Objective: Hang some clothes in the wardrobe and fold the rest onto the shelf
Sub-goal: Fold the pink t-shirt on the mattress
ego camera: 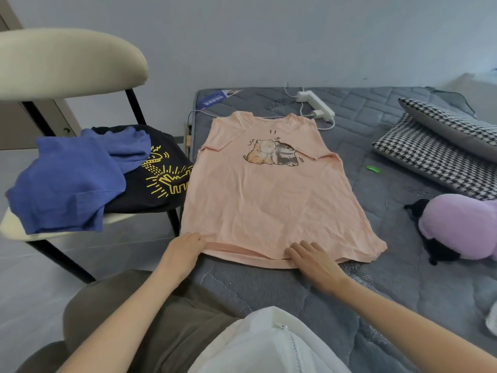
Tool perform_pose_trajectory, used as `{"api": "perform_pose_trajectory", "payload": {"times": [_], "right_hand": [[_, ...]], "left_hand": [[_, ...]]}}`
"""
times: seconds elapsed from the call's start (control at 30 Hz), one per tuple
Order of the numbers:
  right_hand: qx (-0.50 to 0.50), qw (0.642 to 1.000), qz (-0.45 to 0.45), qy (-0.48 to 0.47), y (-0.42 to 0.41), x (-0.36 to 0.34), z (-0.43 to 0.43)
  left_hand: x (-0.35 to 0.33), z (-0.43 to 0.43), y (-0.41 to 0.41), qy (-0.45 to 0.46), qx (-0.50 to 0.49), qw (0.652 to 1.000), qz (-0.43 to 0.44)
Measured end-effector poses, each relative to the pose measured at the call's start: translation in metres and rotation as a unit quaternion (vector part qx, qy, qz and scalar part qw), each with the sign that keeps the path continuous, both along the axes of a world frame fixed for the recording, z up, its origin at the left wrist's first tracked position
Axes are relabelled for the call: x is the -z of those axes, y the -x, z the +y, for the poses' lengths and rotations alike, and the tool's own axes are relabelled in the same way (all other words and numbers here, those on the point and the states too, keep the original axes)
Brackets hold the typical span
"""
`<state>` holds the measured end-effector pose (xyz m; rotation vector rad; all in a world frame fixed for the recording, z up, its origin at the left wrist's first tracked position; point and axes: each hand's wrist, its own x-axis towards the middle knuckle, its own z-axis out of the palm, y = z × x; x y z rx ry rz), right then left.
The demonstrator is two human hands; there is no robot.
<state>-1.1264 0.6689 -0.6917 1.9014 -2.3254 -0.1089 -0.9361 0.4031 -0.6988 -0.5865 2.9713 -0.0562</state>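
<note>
A peach T-shirt (265, 200) with a cartoon print lies spread flat, front up, on the grey quilted mattress (390, 146). My left hand (184, 250) rests at the shirt's near left hem corner, fingers curled over the edge. My right hand (312, 258) lies flat on the hem near its middle, fingers straight and pointing left. A blue garment (67, 184) sits crumpled on top of a black shirt with yellow print (161, 181) on the chair to the left.
The cream chair (64, 60) with black legs stands left of the bed. A white power strip (317, 105) and cables lie beyond the collar. Houndstooth pillows (441, 146), a purple plush toy (462, 227) and a small green item (373, 169) lie on the right.
</note>
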Motion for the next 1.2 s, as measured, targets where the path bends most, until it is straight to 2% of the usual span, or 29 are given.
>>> {"api": "perform_pose_trajectory", "payload": {"times": [0.17,0.3,0.43,0.6,0.7,0.87,1.07,1.2], "right_hand": [[0.120,0.993,-0.014,-0.014,0.017,-0.010,0.028],[0.186,0.980,-0.065,-0.016,0.036,-0.011,0.053],[0.228,0.970,-0.081,0.027,0.047,-0.016,0.061],[0.278,0.952,-0.076,0.104,0.056,-0.030,0.065],[0.326,0.930,-0.091,0.144,0.064,-0.039,0.067],[0.333,0.923,-0.078,0.174,0.081,-0.051,0.047],[0.351,0.923,-0.065,0.143,0.113,-0.064,0.011],[0.357,0.922,-0.092,0.120,0.144,-0.068,-0.020]], "left_hand": [[-0.003,0.001,0.001,0.002,-0.027,1.000,-0.015],[-0.015,0.005,0.002,-0.008,-0.060,0.998,-0.020],[-0.037,0.006,0.004,-0.036,-0.101,0.994,0.007],[-0.058,-0.006,-0.001,-0.028,-0.094,0.992,0.081],[-0.073,-0.014,0.001,-0.026,-0.090,0.992,0.086],[-0.093,-0.024,0.017,-0.023,-0.099,0.990,0.095],[-0.107,-0.044,0.050,0.041,-0.138,0.988,0.048],[-0.104,-0.068,0.081,0.127,-0.106,0.986,-0.007]]}}
